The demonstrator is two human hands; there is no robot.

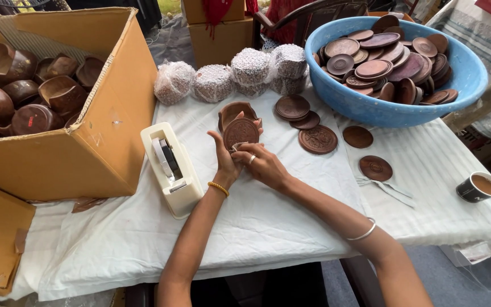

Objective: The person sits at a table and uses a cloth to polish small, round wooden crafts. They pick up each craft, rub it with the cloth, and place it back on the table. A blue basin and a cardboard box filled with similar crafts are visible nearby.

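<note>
**Both hands on one carved disc, mid-counter**

Left hand [224, 156] grip clamped on a round carved wooden disc [240, 132], held upright, face toward camera. Right hand [262, 162] fingers pinched together at the disc's lower edge; can't tell what's between them. Brown holder [235, 111] sits just behind the disc, touching or nearly so. Tape dispenser [171, 167] just left of the left hand. More discs [317, 139] lie flat to the right on the white-clothed counter [268, 222]. Wrapped bundles [214, 82] in a row behind. Blue tub [370, 105] of discs far right, cardboard box [103, 136] of wooden pieces far left, cup [478, 187] near right edge.
</note>
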